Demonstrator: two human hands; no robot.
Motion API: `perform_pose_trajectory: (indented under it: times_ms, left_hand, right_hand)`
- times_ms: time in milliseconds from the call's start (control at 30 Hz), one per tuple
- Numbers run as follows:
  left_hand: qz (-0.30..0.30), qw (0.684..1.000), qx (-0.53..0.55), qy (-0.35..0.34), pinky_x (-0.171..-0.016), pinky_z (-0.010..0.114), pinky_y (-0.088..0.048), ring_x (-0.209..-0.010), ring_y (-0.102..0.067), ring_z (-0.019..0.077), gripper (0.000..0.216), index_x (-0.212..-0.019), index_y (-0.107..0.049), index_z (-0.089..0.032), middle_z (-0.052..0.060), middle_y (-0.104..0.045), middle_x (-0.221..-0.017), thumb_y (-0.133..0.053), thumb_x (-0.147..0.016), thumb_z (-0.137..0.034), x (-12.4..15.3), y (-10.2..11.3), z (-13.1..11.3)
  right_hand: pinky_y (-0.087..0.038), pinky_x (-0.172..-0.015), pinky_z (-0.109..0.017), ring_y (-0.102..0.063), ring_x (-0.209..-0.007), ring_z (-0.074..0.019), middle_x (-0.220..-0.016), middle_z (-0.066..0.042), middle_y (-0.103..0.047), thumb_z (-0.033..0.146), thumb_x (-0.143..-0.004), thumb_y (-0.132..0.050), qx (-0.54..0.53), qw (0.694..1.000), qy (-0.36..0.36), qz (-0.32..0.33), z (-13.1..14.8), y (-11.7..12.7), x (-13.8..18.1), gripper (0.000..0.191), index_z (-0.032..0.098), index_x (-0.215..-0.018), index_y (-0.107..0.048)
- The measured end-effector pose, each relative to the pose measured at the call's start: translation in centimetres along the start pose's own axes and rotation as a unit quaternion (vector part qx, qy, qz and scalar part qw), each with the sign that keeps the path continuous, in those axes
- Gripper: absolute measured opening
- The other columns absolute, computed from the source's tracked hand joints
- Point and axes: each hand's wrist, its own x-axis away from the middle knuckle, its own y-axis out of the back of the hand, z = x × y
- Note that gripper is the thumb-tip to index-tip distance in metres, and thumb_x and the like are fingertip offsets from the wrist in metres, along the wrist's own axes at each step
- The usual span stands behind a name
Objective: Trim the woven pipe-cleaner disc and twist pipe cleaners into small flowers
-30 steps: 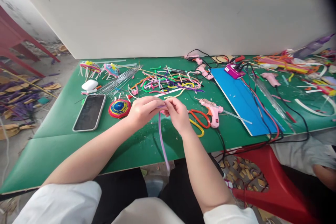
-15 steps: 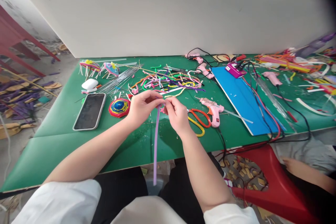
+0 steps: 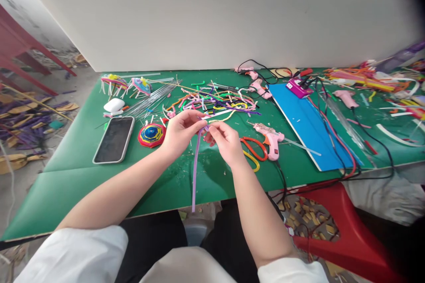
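A purple pipe cleaner (image 3: 196,168) hangs down from between my fingertips, its upper end bent where both hands meet. My left hand (image 3: 182,132) pinches it from the left side. On the other side my right hand (image 3: 226,141) has thumb and finger closed on the same upper part. The fingers partly hide that end. Left of my left hand lies a small round red, yellow and blue umbrella-shaped craft piece (image 3: 151,135). Scissors with orange and yellow handles (image 3: 255,149) rest right of my right hand, beside a pink glue gun (image 3: 272,141).
A phone (image 3: 114,140) and a white case (image 3: 113,105) lie at left on the green table (image 3: 76,154). Behind my hands spreads a pile of coloured pipe cleaners (image 3: 229,99). A blue board (image 3: 299,128) bears a purple power strip (image 3: 299,88) with trailing cables.
The hanging length of the purple pipe cleaner is shorter and its lower end has risen. My right hand has shifted slightly right. The other person's arm at lower right has gone from view.
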Motion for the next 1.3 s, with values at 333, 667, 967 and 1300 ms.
perform_pose_trajectory:
  times_ms: [333, 667, 967, 1300]
  left_hand:
    - [0.063, 0.995, -0.068, -0.025, -0.045, 0.016, -0.045, -0.059, -0.059, 0.0081, 0.034, -0.109, -0.057, -0.019, 0.001, -0.063, -0.079, -0.064, -0.076, -0.021, 0.3, 0.0, 0.0]
    - [0.052, 0.879, -0.371, -0.294, -0.058, 0.02, -0.047, -0.064, -0.062, 0.0102, 0.02, -0.102, -0.064, -0.02, 0.002, -0.071, -0.082, -0.057, -0.083, -0.022, 0.1, 0.9, 0.6]
    - [0.044, 0.772, -0.429, -0.467, -0.067, 0.022, -0.05, -0.072, -0.065, 0.0128, 0.029, -0.11, -0.06, -0.023, 0.001, -0.069, -0.075, -0.056, -0.082, -0.015, 0.2, 1.5, 1.4]
    - [0.045, 0.937, -0.268, -0.219, -0.068, 0.025, -0.056, -0.076, -0.065, 0.0131, 0.03, -0.112, -0.059, -0.021, 0.004, -0.068, -0.089, -0.058, -0.082, -0.023, 0.8, 0.1, 0.4]
  right_hand:
    - [-0.042, -0.052, -0.023, -0.053, -0.057, -0.0114, -0.061, 0.003, -0.055, 0.039, -0.083, -0.053, -0.005, 1.0, -0.022, -0.014, -0.2, 0.5, -0.3, 0.02, 0.021, -0.077, -0.055]
    - [-0.041, -0.053, -0.023, -0.051, -0.056, -0.0103, -0.059, 0.004, -0.052, 0.041, -0.085, -0.048, 0.032, 0.999, -0.011, -0.001, 0.0, 0.5, -0.3, 0.022, 0.021, -0.076, -0.051]
    - [-0.04, -0.047, -0.021, -0.049, -0.047, -0.0079, -0.052, 0.006, -0.052, 0.043, -0.076, -0.06, -0.076, 0.994, -0.074, 0.017, -0.1, 0.7, -0.5, 0.026, 0.019, -0.07, -0.055]
    - [-0.038, -0.045, -0.021, -0.047, -0.045, -0.008, -0.049, 0.006, -0.051, 0.042, -0.074, -0.063, -0.081, 0.994, -0.066, -0.009, 0.0, 0.7, -0.6, 0.024, 0.019, -0.067, -0.057]
